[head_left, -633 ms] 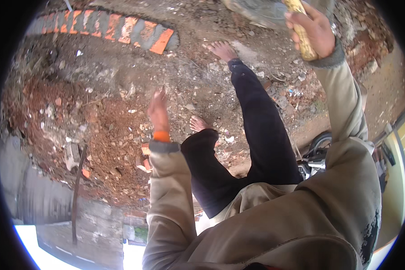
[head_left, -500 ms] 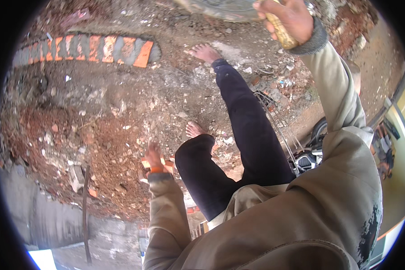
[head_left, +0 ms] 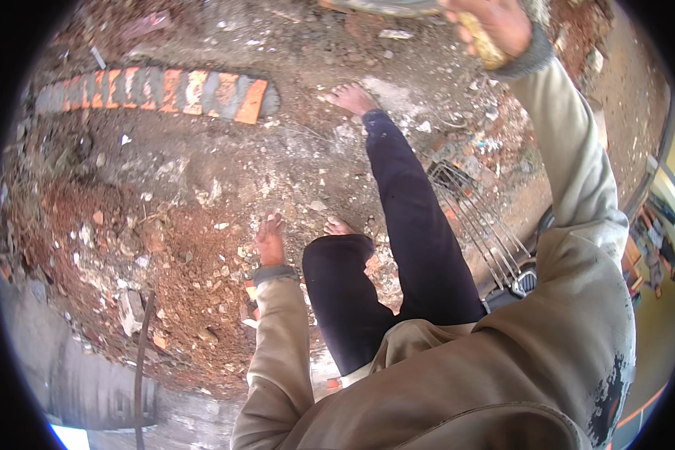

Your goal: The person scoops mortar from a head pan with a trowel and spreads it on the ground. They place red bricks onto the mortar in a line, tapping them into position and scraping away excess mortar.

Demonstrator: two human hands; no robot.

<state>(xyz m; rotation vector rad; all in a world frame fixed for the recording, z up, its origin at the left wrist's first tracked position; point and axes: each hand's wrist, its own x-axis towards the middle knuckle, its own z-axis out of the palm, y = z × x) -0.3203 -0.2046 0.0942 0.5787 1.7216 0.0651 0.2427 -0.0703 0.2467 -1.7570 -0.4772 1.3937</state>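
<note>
At the upper right, my right hand [head_left: 502, 28] is closed round a thick, worn tan handle [head_left: 484, 41]. The rest of that tool lies beyond the top of the picture. Beside it, a grey round pan [head_left: 386, 6] shows only its near edge. My left hand [head_left: 270, 240] hovers over the rubble near my knee, fingers extended and apart, with nothing in it that I can see. Orange brick pieces [head_left: 252, 289] lie by its sleeve, partly hidden. A curved row of orange bricks with grey mortar between them [head_left: 150, 90] runs across the upper left.
My bare feet [head_left: 350, 97] stand on rough earth strewn with stones. A metal wire rack [head_left: 472, 210] is right of my leg. A thin brown pole [head_left: 143, 352] leans at lower left, beside reddish rubble [head_left: 195, 292].
My left hand has moved forward, away from the brick pieces. My right hand, still round the handle, has shifted slightly up and right. Less of the pan shows.
</note>
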